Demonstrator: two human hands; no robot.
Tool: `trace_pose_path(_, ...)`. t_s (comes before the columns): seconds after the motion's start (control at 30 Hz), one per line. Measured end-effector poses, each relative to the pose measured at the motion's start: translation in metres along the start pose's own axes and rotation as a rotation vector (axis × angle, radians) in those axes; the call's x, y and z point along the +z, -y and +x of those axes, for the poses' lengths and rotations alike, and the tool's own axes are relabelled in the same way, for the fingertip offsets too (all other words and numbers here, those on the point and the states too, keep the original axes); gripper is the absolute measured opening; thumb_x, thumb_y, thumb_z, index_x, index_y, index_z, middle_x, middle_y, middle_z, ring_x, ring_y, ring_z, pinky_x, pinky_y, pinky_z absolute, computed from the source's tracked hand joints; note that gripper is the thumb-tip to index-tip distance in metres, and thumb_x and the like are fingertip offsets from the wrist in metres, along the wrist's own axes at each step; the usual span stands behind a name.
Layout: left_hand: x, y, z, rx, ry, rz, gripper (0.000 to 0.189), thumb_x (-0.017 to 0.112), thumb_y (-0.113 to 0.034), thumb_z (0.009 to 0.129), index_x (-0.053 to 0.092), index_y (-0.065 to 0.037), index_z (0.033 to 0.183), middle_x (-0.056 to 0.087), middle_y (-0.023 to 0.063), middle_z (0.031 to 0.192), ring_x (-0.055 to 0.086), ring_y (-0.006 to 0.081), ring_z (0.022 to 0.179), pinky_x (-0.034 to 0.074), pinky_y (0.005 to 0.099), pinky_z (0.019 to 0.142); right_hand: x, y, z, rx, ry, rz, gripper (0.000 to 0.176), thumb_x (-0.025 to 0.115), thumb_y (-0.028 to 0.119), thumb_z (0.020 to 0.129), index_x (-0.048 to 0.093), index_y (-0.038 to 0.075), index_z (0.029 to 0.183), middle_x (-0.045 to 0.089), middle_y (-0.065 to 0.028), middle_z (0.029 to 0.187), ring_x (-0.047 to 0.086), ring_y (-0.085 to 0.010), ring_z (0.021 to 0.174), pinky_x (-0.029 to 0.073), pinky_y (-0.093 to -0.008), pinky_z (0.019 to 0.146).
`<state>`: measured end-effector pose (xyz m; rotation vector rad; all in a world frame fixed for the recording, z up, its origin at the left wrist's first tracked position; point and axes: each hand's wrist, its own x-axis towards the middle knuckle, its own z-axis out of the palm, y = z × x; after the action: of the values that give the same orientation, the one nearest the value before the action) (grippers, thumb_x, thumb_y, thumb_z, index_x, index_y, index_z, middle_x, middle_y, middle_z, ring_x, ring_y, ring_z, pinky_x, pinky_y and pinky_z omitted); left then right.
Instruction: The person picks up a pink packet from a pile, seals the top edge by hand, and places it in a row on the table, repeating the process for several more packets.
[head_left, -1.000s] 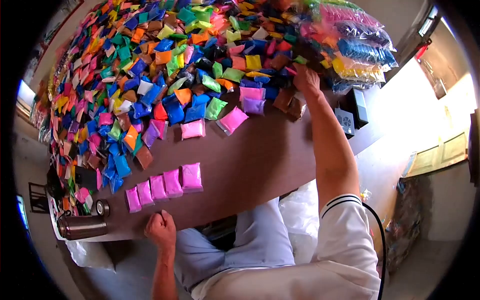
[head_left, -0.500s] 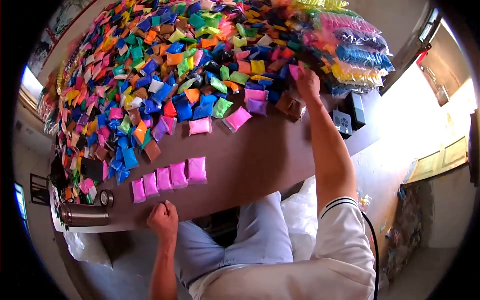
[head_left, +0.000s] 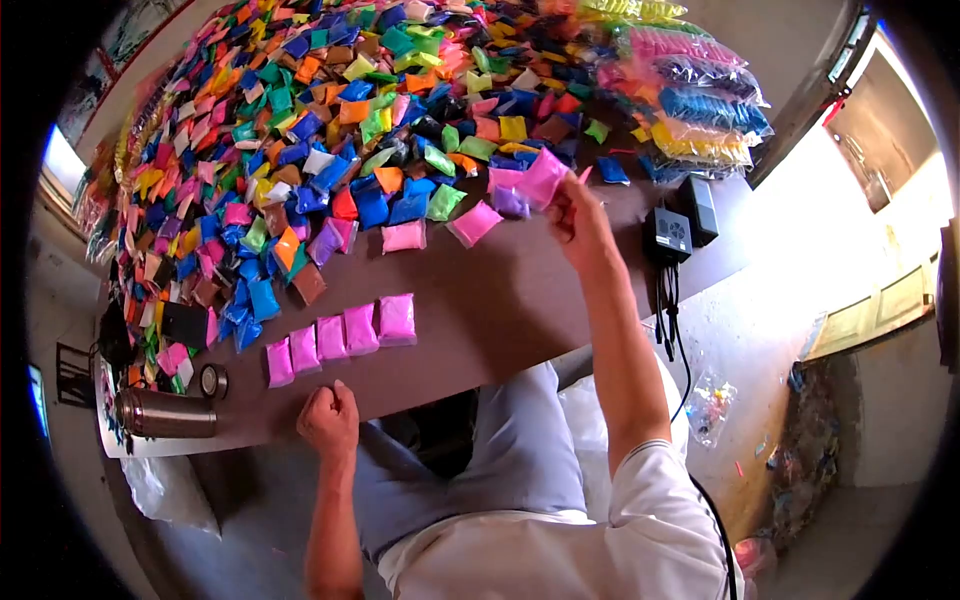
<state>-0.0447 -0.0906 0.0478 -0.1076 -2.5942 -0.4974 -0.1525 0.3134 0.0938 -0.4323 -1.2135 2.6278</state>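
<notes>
My right hand (head_left: 585, 228) is raised over the right part of the table, pinching a bright pink packet (head_left: 543, 178) by its edge. A purple packet (head_left: 511, 202) lies just left of it, partly covered by the held one. My left hand (head_left: 328, 415) rests as a fist at the table's near edge, and nothing shows in it. Just beyond that fist, several pink packets (head_left: 331, 338) stand side by side in a slanting row. Two more pinkish packets, one light pink (head_left: 404, 236) and one brighter (head_left: 475, 224), lie at the front of the pile.
A large heap of colourful packets (head_left: 330, 130) covers the far table. Stacked clear bags of packets (head_left: 705, 100) stand at the back right, near black boxes with cables (head_left: 667, 236). A steel flask (head_left: 168, 413) and its lid (head_left: 214, 381) lie at the left edge.
My right hand has drawn back from the far right of the pile toward me and left, bringing a pink packet with it. My left fist has barely moved.
</notes>
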Motion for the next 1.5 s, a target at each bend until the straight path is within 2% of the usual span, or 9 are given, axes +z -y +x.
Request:
trace_pose_path(0.3, -0.009, -0.036, -0.019, -0.058, 0.152, -0.197, 0.034, 0.059, -0.025, 0.082, 0.052, -0.003, 0.056, 0.054, 0.0138, 0.057, 0.054, 0.0346, 0.052, 0.043, 0.0430, 0.052, 0.043, -0.067, -0.095, -0.062, 0.184, -0.367, 0.019, 0.070, 0.023, 0.082, 0.061, 0.010, 0.072, 0.044, 0.0075, 0.056, 0.034, -0.0024, 0.043, 0.022, -0.0207, 0.040)
trace_pose_path(0.4, -0.007, -0.065, -0.026, 0.021, 0.167, -0.351, 0.039, 0.060, -0.028, 0.083, 0.049, -0.005, 0.053, 0.053, 0.0119, 0.055, 0.053, 0.0331, 0.051, 0.042, 0.0400, 0.049, 0.047, -0.086, -0.118, 0.073, 0.222, -0.364, 0.014, 0.068, 0.020, 0.083, 0.065, 0.008, 0.076, 0.048, 0.0092, 0.060, 0.036, -0.0009, 0.050, 0.023, -0.0203, 0.043)
trace_pose_path(0.77, -0.004, -0.062, -0.013, -0.185, 0.478, -0.869, 0.042, 0.057, -0.033, 0.089, 0.047, -0.004, 0.060, 0.038, 0.0022, 0.051, 0.036, 0.0116, 0.047, 0.030, 0.0292, 0.045, 0.065, -0.113, -0.182, 0.288, 0.278, -0.303, 0.016, 0.064, 0.019, 0.087, 0.066, 0.004, 0.088, 0.058, 0.0056, 0.074, 0.047, -0.0017, 0.060, 0.035, -0.0187, 0.050)
trace_pose_path(1.03, -0.001, -0.060, -0.011, -0.289, 0.514, -0.967, 0.046, 0.041, -0.042, 0.095, 0.058, -0.004, 0.075, 0.055, 0.0043, 0.057, 0.052, 0.0129, 0.050, 0.040, 0.0274, 0.048, 0.064, -0.123, -0.179, 0.292, 0.334, -0.421, 0.020, 0.064, 0.024, 0.087, 0.065, 0.005, 0.089, 0.055, 0.0059, 0.068, 0.041, -0.0010, 0.053, 0.028, -0.0196, 0.043)
trace_pose_path(1.27, 0.002, -0.057, -0.014, -0.298, 0.522, -1.012, 0.047, 0.040, -0.044, 0.095, 0.058, -0.004, 0.077, 0.057, 0.0031, 0.060, 0.052, 0.0119, 0.050, 0.041, 0.0250, 0.046, 0.079, -0.128, -0.186, 0.187, 0.260, -0.289, 0.021, 0.065, 0.027, 0.086, 0.063, 0.008, 0.076, 0.046, 0.0069, 0.055, 0.036, -0.0017, 0.045, 0.021, -0.0200, 0.040)
trace_pose_path(1.3, 0.002, -0.056, -0.016, -0.397, 0.641, -1.159, 0.049, 0.040, -0.046, 0.095, 0.058, -0.004, 0.077, 0.057, 0.0029, 0.061, 0.052, 0.0109, 0.050, 0.040, 0.0234, 0.045, 0.075, -0.129, -0.186, 0.186, 0.260, -0.290, 0.021, 0.065, 0.027, 0.086, 0.063, 0.008, 0.076, 0.046, 0.0069, 0.055, 0.036, -0.0017, 0.045, 0.021, -0.0200, 0.040)
trace_pose_path(1.37, 0.004, -0.056, -0.025, -0.499, 0.763, -1.305, 0.050, 0.039, -0.048, 0.094, 0.058, -0.005, 0.077, 0.057, 0.0028, 0.062, 0.052, 0.0100, 0.051, 0.039, 0.0218, 0.044, 0.067, -0.130, -0.189, 0.233, 0.256, -0.388, 0.021, 0.059, 0.020, 0.090, 0.062, 0.003, 0.079, 0.056, 0.0019, 0.063, 0.048, -0.0053, 0.053, 0.037, -0.0210, 0.045)
trace_pose_path(1.43, 0.009, -0.063, -0.040, -0.674, 0.827, -1.540, 0.055, 0.037, -0.053, 0.093, 0.058, -0.006, 0.074, 0.057, 0.0026, 0.063, 0.053, 0.0082, 0.052, 0.038, 0.0195, 0.042, 0.065, -0.132, -0.194, 0.230, 0.296, -0.337, 0.022, 0.058, 0.019, 0.091, 0.062, 0.001, 0.078, 0.057, 0.0003, 0.064, 0.051, -0.0070, 0.054, 0.040, -0.0220, 0.046)
trace_pose_path(1.5, 0.016, -0.065, -0.051, -0.637, 0.809, -1.504, 0.058, 0.034, -0.054, 0.094, 0.058, -0.005, 0.073, 0.058, 0.0027, 0.063, 0.053, 0.0078, 0.053, 0.038, 0.0197, 0.042, 0.062, -0.130, -0.200, 0.226, 0.329, -0.287, 0.022, 0.058, 0.018, 0.091, 0.061, 0.000, 0.077, 0.059, -0.0014, 0.064, 0.053, -0.0086, 0.054, 0.043, -0.0230, 0.047)
